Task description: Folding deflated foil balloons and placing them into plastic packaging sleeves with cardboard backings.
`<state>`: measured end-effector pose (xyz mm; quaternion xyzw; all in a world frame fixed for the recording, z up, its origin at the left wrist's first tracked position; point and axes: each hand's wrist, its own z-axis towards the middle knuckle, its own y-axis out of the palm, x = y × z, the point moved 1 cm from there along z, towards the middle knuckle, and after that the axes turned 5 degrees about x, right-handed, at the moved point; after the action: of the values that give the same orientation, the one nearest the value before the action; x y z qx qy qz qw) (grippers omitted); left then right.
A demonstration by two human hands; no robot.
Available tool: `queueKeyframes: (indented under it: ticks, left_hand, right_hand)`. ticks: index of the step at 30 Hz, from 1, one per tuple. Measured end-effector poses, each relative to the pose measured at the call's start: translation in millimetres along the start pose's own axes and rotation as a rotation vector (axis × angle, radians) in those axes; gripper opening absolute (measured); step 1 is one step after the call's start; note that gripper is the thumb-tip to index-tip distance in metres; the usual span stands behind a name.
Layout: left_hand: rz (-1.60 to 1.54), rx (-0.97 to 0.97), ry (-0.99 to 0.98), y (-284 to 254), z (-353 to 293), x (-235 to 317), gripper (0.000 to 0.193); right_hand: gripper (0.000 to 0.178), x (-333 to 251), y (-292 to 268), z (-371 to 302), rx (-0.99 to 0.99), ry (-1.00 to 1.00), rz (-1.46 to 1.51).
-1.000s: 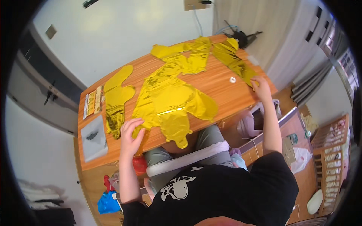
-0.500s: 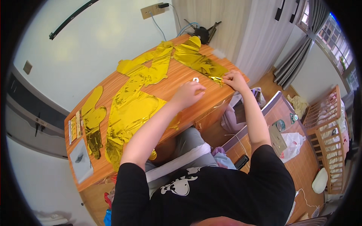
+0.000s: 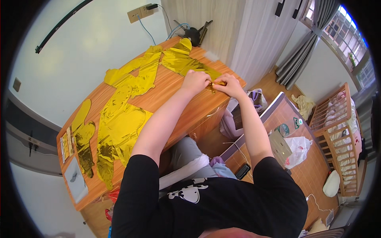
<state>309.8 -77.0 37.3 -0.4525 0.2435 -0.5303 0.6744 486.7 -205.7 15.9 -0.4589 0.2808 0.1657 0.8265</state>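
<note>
Flat, uninflated gold foil balloons lie on the wooden table. The far-right foil balloon point(image 3: 180, 61) stretches toward the table's right corner. Its near end is gathered between my left hand point(image 3: 196, 82) and my right hand point(image 3: 229, 86), whose fingertips almost meet. Both hands pinch the foil there, and a small crumpled tip hangs below them. The exact grip of my left fingers is partly hidden. Left of my forearm a large foil balloon point(image 3: 124, 121) spreads across the table middle. A narrower foil balloon point(image 3: 82, 135) lies near the left edge.
A black router point(image 3: 193, 36) stands at the table's back corner, below the wall outlet point(image 3: 139, 14). A printed card point(image 3: 66, 144) and a pale sheet point(image 3: 76, 180) lie at the left. Right of the table are a low surface with a plastic bag point(image 3: 297, 150) and a wooden crib point(image 3: 337, 135).
My left hand has moved right and farther in, joining my right hand at the foil's end. It now covers where a small white ring lay. The whole view has shifted slightly.
</note>
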Motion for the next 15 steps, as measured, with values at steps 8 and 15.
queueKeyframes:
  ticks: [8, 15]
  left_hand:
    - [-0.079, 0.011, 0.069, 7.0, -7.4, -16.1, 0.017]
    - [-0.232, 0.041, 0.079, 4.6, -8.5, -20.0, 0.02]
  right_hand:
    - [0.028, 5.8, 6.2, 2.8, 0.004, -0.022, -0.06]
    - [0.028, 5.7, 11.1, 5.1, 0.082, 0.078, -0.125]
